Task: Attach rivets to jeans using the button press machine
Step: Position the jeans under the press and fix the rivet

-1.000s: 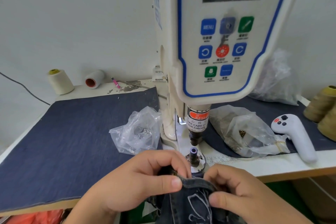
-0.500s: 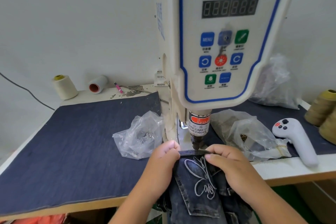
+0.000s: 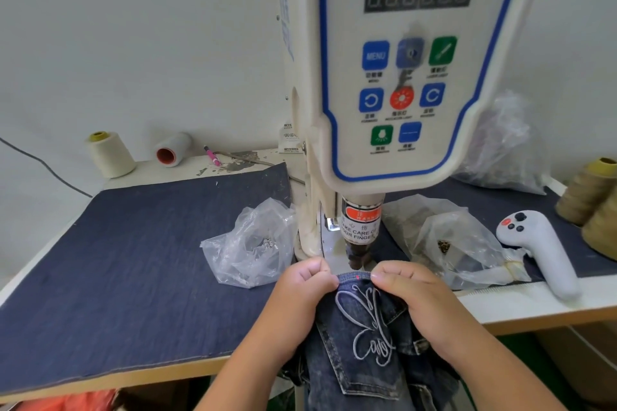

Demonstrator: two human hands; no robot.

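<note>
Dark blue jeans (image 3: 364, 344) with a pale embroidered back pocket hang off the table's front edge. My left hand (image 3: 305, 287) pinches the pocket's top edge on the left and my right hand (image 3: 410, 290) pinches it on the right. Between them the edge lies stretched under the punch (image 3: 358, 253) of the white button press machine (image 3: 400, 77). A small red light dot sits on the denim edge (image 3: 358, 277). The lower die is hidden by the fabric.
A clear bag of silver rivets (image 3: 253, 243) lies left of the machine, a bag of brass parts (image 3: 447, 243) right of it. A white handheld controller (image 3: 541, 250) lies at the right. Thread cones (image 3: 108, 153) (image 3: 597, 197) stand at both ends. A denim mat (image 3: 133, 260) covers the table.
Both hands lifted the jeans from below the table edge up to the machine and laid the pocket's top edge over the lower die, which is now covered.
</note>
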